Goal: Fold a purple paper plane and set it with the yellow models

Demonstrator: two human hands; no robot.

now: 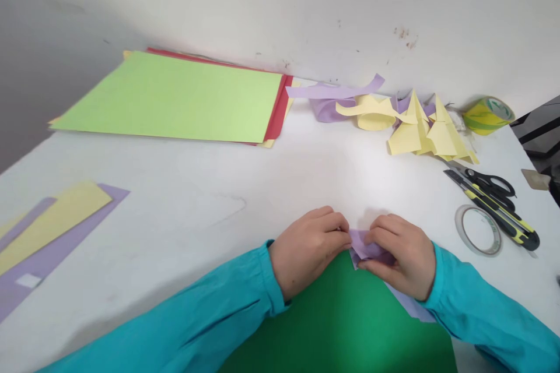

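A folded piece of purple paper is held between my two hands, over the top edge of a green sheet. My left hand pinches the paper's left end with thumb and fingertips. Gripping its right part, my right hand covers some of the folds with its fingers. Another stretch of purple paper shows below my right wrist, beside the green sheet; I cannot tell whether it joins the held piece.
Light green paper tops a stack at the back left. Purple and yellow strips lie at left. Curled strips and folded yellow shapes stand along the wall. Tape rolls, black scissors and a utility knife are at right.
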